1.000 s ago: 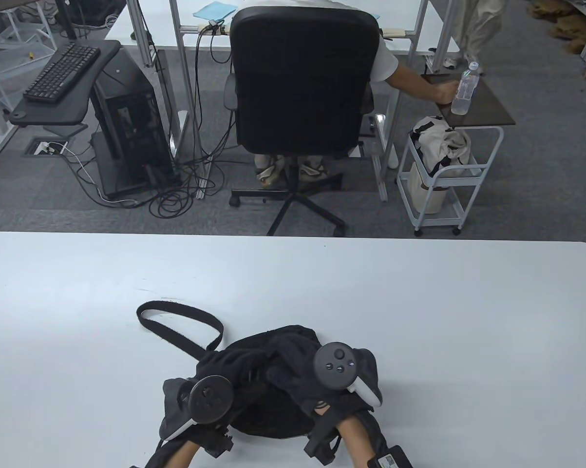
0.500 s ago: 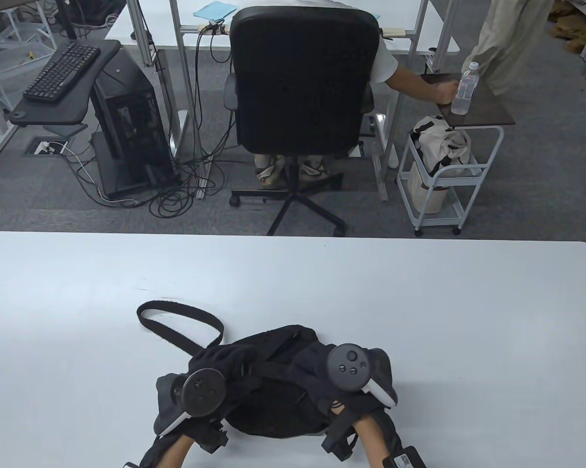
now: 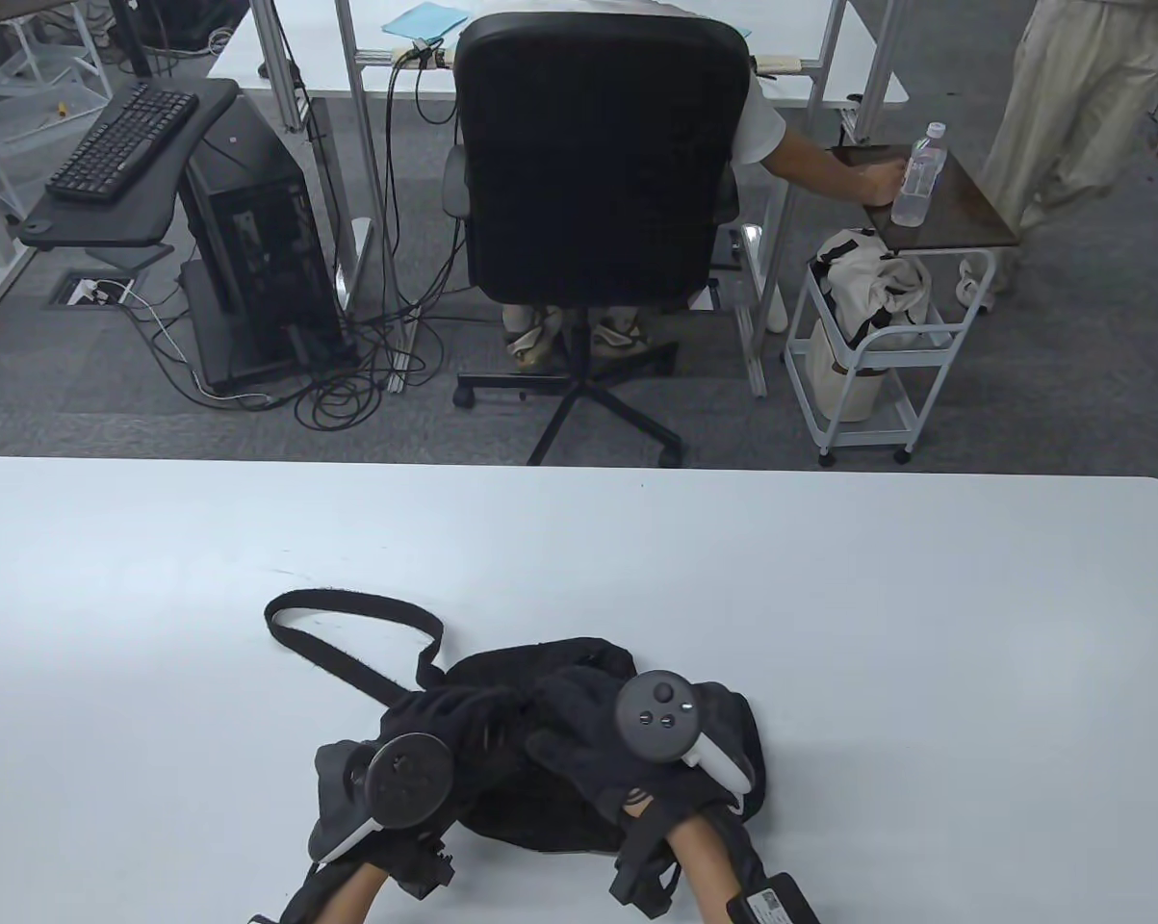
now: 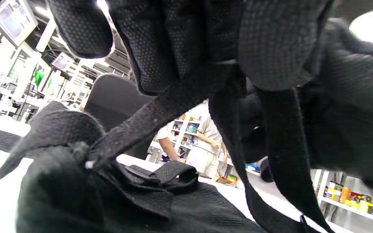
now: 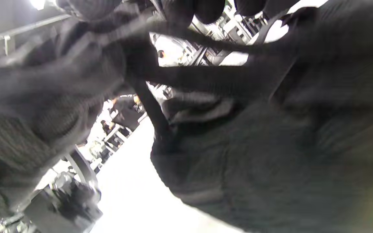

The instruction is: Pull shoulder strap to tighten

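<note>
Both gloved hands sit on a black fabric bag point(image 3: 540, 674) near the front edge of the white table point(image 3: 829, 616). The left hand point(image 3: 444, 717) lies on the bag's left part, its tracker point(image 3: 408, 767) round and dark. In the left wrist view its fingers point(image 4: 186, 42) curl around a black webbing strap point(image 4: 147, 119) that runs taut down to a stitched anchor on the bag point(image 4: 76, 194); two more strap lengths point(image 4: 280, 152) hang from the same grip. The right hand point(image 3: 579, 717) rests on the bag's middle and right part, with its tracker point(image 3: 660, 717) facing up. The right wrist view is blurred; its fingertips point(image 5: 180, 11) seem curled over a thin strap point(image 5: 206, 43), but how firmly cannot be told.

The shoulder strap's free loop point(image 3: 347, 635) lies flat on the table left of and beyond the bag, joining it at the upper left corner.

A white label point(image 3: 766, 902) on the right wrist unit carries print too small to read. No brand shows on the bag.

Beyond the table stand a black office chair point(image 3: 593, 164), a white cart point(image 3: 887, 356) and a water bottle point(image 3: 920, 178).
</note>
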`<state>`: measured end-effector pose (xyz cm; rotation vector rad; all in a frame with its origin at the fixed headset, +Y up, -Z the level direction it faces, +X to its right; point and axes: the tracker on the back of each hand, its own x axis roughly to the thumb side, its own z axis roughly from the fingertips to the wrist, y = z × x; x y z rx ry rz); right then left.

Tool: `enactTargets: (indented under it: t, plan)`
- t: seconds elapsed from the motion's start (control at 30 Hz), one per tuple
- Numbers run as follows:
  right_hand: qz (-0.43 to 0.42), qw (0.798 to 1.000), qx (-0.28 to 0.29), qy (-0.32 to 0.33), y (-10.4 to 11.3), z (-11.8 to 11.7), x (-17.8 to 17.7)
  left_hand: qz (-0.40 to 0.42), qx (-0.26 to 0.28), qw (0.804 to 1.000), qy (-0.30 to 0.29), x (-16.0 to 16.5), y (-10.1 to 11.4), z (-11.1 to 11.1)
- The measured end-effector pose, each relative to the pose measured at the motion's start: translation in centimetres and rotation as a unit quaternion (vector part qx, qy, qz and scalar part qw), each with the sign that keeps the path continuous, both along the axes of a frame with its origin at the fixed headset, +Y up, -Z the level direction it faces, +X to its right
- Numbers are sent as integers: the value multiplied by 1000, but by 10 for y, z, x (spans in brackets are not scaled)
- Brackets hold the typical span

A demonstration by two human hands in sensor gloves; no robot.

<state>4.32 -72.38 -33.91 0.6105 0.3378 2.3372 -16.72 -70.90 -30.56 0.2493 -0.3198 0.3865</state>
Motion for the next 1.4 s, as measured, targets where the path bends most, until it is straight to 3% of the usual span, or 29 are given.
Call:
enactTargets:
  t: [0.13,0.27,0.5,0.57,0.63,0.8,0.87,0.97,1.1,1.23,1.4]
  plan:
    - [-55,998,10,-23,2,1,2,-3,-11,1000,-3,-3,-4,-3]
    - [0,999,46,-25,9,1,14,-24,-17,999,13,-6,-4,-5]
    - [83,995,37,-33,3,-1,51,-68,-40,996,42,-29,-23,-14]
    - [68,998,-1,-21,-3,-1,50,-55,-53,997,30,-23,-26,-15]
    - [118,992,15,-37,-6,-1,49,-98,-29,994,32,-19,-26,-12]
    - [194,980,12,-51,-8,-2,45,-108,-45,993,28,-20,-30,-13]
    - [185,981,18,-53,-4,-2,43,-105,-49,993,24,-19,-30,-13]
    - [124,991,4,-51,10,-1,36,-117,-48,992,21,-16,-30,-13]
    - [133,990,-30,-42,15,-9,11,-123,-52,991,14,-14,-32,-13]
    - [254,964,-72,8,-3,-26,-25,-128,-53,990,11,-13,-32,-13]
    - [295,948,-118,29,-25,-31,-49,-124,-56,991,9,-15,-32,-13]
